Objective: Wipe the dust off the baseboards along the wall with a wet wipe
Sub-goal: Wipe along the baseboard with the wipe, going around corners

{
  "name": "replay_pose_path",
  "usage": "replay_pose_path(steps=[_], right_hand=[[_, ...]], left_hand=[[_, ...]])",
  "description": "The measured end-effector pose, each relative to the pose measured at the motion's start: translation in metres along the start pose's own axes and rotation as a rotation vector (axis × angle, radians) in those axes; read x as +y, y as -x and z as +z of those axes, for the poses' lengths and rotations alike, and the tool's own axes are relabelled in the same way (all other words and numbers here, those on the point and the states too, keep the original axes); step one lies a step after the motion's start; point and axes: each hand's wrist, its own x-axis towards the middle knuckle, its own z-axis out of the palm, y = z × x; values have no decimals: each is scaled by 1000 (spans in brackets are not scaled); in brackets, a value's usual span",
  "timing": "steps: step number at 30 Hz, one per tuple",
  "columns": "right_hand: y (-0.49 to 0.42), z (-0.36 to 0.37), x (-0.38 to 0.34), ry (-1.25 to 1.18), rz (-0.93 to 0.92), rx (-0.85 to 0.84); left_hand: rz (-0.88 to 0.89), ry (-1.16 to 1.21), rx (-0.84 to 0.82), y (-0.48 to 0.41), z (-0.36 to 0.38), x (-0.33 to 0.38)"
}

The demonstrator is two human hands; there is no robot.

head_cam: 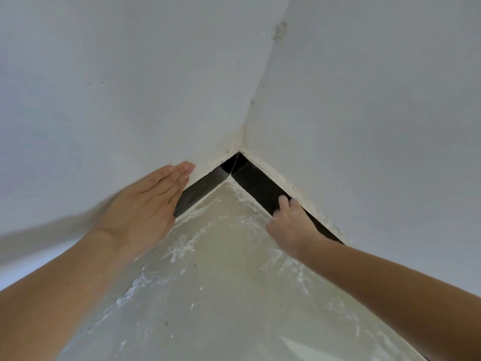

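Right grip [289, 222] on the black baseboard [257, 183], wipe probably hidden beneath.

The floor [221, 295] is a pale, glossy beige surface that narrows toward a corner at 12 o'clock, where two black baseboards [260, 186] meet along its edges. White dust [179, 246] lies on it in streaks and smears, thickest along the edge from 7 toward 11 o'clock and near the corner. A few small dark specks [166, 323] lie toward 6 o'clock.

Soft even light, smeared shadow by left hand [141, 204], slight motion blur, wide-angle stretch at edges
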Motion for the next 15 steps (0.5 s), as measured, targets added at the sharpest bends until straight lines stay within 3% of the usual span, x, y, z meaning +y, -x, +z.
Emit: replay_pose_path(steps=[3, 5, 9, 15], right_hand=[[2, -13, -18, -72, 0, -161], [-4, -25, -28, -130, -45, -44], [-44, -45, -31, 39, -200, 281], [-83, -25, -13, 244, -151, 254]], left_hand=[[7, 29, 48, 0, 2, 2], [-34, 58, 92, 0, 2, 4], [-159, 125, 280, 0, 13, 6], [-175, 273, 217, -4, 12, 2]])
